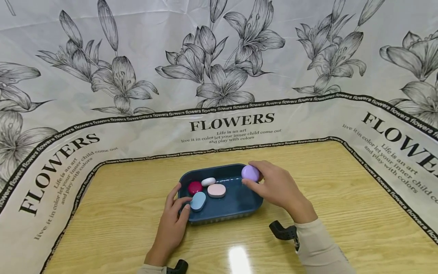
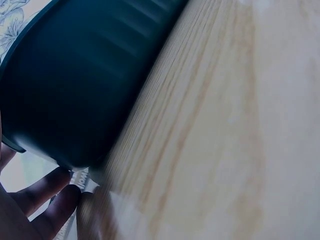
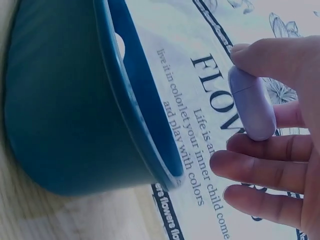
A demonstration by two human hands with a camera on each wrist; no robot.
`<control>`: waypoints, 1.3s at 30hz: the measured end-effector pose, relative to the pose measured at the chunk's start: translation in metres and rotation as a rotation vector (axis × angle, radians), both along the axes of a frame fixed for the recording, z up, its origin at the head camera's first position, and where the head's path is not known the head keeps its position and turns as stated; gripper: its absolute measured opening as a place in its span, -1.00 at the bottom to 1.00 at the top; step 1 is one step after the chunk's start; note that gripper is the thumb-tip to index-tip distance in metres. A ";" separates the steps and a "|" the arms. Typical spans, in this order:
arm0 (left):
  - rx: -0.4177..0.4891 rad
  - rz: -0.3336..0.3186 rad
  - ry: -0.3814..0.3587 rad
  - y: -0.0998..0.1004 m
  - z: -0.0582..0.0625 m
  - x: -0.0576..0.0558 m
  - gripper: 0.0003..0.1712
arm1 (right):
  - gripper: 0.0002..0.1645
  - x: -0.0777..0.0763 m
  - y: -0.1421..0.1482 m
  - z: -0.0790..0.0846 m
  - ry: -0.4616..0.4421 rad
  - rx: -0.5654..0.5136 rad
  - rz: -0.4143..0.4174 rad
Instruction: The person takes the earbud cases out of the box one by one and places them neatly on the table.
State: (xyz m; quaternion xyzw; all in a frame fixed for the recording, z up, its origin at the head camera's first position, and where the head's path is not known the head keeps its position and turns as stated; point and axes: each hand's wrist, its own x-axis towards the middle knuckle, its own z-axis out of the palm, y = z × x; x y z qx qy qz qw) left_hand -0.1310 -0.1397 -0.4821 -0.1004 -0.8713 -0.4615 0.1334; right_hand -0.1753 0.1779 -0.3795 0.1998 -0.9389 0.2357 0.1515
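A dark blue oblong container (image 1: 236, 205) stands on the table. My left hand (image 1: 171, 226) holds its left end, with fingers at the rim; in the left wrist view the fingers (image 2: 57, 202) lie by its end wall. Over the container's back right corner, my right hand (image 1: 278, 186) pinches a rounded purple case (image 1: 250, 173) between thumb and fingers. A thin seam crosses the purple case (image 3: 252, 105) in the right wrist view. Inside the container lie a light blue oval piece (image 1: 197, 201) by my left fingertips, a crimson round one (image 1: 195, 188), a white one (image 1: 208, 182) and a pink oval one (image 1: 216, 191).
The container rests on a wood-grain table (image 1: 119, 213). Behind and at both sides, a white cloth (image 1: 154, 140) printed with flowers and lettering borders the tabletop. Black wrist mounts (image 1: 283, 230) sit at both sleeves.
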 end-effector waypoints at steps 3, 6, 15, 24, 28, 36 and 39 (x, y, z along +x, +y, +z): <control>0.007 -0.007 0.011 0.001 0.001 0.000 -0.75 | -0.31 -0.002 0.007 0.000 -0.021 -0.009 -0.014; 0.010 -0.012 0.020 0.003 0.002 0.001 -0.75 | -0.29 -0.003 0.014 0.002 -0.030 -0.021 -0.020; -0.012 -0.014 0.012 0.002 0.000 0.003 -0.76 | -0.29 -0.004 0.040 0.001 -0.039 -0.074 -0.071; -0.004 -0.011 0.020 0.000 0.003 0.001 -0.74 | -0.38 -0.008 0.052 0.010 -0.053 -0.109 -0.095; -0.007 -0.008 0.025 0.000 0.003 0.001 -0.74 | -0.38 -0.010 0.058 0.014 -0.059 -0.109 -0.100; -0.024 -0.002 0.039 0.001 0.005 0.000 -0.73 | -0.38 -0.012 0.071 0.014 -0.077 -0.131 -0.110; -0.021 -0.001 0.037 0.001 0.005 0.001 -0.74 | -0.36 -0.011 0.076 0.012 -0.094 -0.131 -0.123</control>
